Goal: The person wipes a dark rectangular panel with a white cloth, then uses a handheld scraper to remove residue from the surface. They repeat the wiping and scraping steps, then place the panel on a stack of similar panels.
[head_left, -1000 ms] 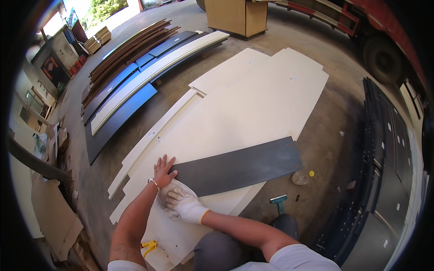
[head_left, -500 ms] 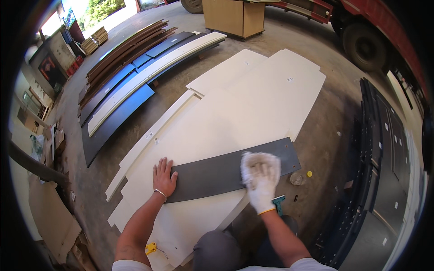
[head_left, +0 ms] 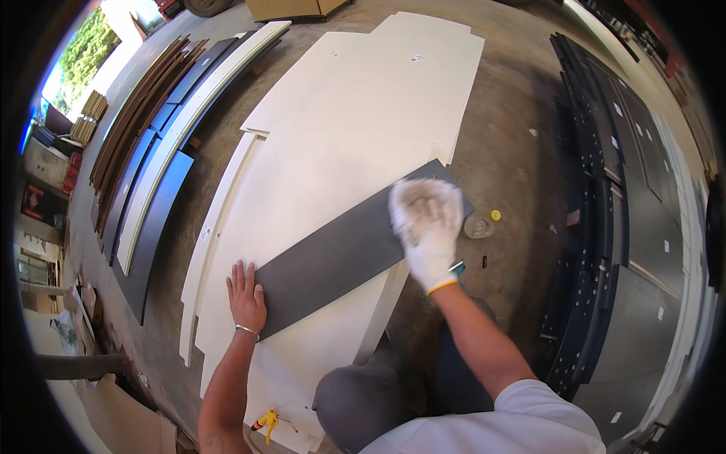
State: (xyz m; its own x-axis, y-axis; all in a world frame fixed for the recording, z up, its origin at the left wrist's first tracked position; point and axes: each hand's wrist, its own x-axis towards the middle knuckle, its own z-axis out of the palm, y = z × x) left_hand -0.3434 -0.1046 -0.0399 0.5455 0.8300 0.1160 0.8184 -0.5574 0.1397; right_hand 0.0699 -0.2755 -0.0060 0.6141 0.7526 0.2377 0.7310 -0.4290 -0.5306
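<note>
A long dark grey board (head_left: 333,250) lies slantwise across large white panels (head_left: 340,136). My left hand (head_left: 247,299), bare with a bracelet at the wrist, lies with fingers spread at the board's near left end. My right hand (head_left: 431,227) wears a white glove and presses a bunched white cloth (head_left: 408,195) onto the board near its far right end. Cloth and glove are blurred by motion and hide part of that end.
A yellow air blow gun (head_left: 267,424) lies by my knee. Right of the board are a clear round container (head_left: 478,227) and a yellow cap (head_left: 496,215). Dark panels (head_left: 635,318) are stacked at right; brown and white boards (head_left: 162,151) lie at left.
My view has turned, so the board appears more steeply slanted. My right hand has slid the cloth along the board toward its far right end. My left hand stays at the other end.
</note>
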